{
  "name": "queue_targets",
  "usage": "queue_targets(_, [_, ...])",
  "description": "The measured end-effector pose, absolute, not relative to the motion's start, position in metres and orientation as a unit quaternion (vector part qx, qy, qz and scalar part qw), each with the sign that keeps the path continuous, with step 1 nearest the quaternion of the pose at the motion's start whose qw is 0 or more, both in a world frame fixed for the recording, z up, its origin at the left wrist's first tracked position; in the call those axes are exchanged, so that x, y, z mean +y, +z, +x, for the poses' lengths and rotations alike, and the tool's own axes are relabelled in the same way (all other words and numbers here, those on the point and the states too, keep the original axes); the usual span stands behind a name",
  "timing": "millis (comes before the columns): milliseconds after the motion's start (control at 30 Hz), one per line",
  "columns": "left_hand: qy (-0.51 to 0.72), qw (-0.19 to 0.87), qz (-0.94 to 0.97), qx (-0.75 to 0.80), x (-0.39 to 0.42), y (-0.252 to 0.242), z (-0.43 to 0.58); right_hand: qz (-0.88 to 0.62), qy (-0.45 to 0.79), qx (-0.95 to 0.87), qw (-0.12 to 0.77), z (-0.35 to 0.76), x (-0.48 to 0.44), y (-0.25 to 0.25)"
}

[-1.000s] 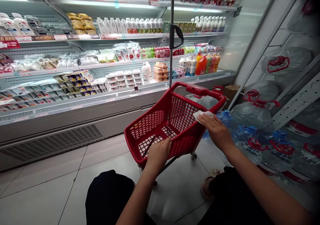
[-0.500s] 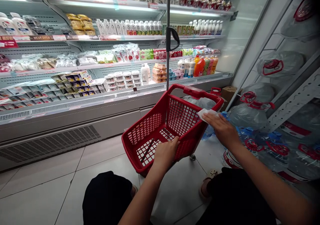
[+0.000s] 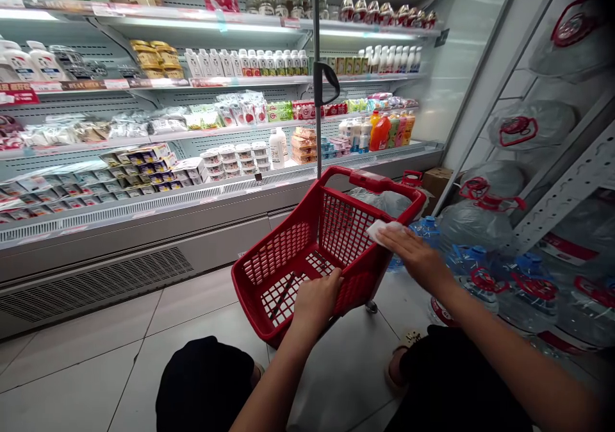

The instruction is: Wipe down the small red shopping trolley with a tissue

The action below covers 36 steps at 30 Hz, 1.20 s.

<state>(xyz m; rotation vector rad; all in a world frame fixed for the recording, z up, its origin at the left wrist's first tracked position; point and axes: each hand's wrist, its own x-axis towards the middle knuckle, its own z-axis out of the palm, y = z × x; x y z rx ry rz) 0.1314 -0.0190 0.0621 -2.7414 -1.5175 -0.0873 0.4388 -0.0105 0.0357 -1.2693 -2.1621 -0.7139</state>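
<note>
A red plastic shopping cart (image 3: 283, 240) with lattice walls stands tilted on the floor before me, its looped handle at the top. My left hand (image 3: 317, 294) is closed over the cart's near side rim, the fingertips partly hidden. Under the fingers of my right hand (image 3: 416, 252) is a white cloth or tissue (image 3: 379, 230), pressed against the upper near rim of the cart below the handle. A dark stick-like piece lies along the basket's floor grid.
Behind the cart runs an open refrigerated case (image 3: 230, 207) with shelves of bottles, tubs and packets; its door handle (image 3: 327, 84) is a vertical grip. Large water bottles (image 3: 480, 278) crowd the right side. A cardboard box (image 3: 436, 179) sits in the corner. My knees flank the tiled floor.
My right hand has slid the white cloth down and to the left along the cart's rim. My left hand keeps its hold. The view has tilted slightly upward.
</note>
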Motion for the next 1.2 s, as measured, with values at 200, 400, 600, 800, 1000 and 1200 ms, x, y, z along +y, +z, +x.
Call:
queue_targets(200, [-0.024, -0.005, -0.874, -0.486, -0.016, 0.062, 0.134, -0.548, -0.283, -0.725, 0.306, 0.481, 0.011, 0.046])
queue_targets(400, [-0.038, 0.011, -0.873, -0.487, -0.017, 0.057, 0.137, -0.454, -0.242, -0.804, 0.297, 0.393, -0.021, 0.016])
queue_targets(600, [-0.044, 0.039, -0.892, -0.449, -0.022, 0.061, 0.13, -0.43, -0.21, -0.829, 0.289, 0.408, -0.018, 0.024])
queue_targets(800, [-0.026, 0.022, -0.897, -0.44, -0.021, 0.065, 0.134, -0.523, -0.233, -0.742, 0.35, 0.454, 0.003, 0.027])
queue_targets(1000, [-0.032, 0.013, -0.895, -0.444, -0.017, 0.064, 0.139, -0.45, -0.206, -0.802, 0.335, 0.379, -0.019, 0.002])
queue_targets(1200, [-0.018, 0.02, -0.892, -0.451, -0.017, 0.062, 0.139, -0.446, -0.217, -0.812, 0.307, 0.419, -0.005, 0.023])
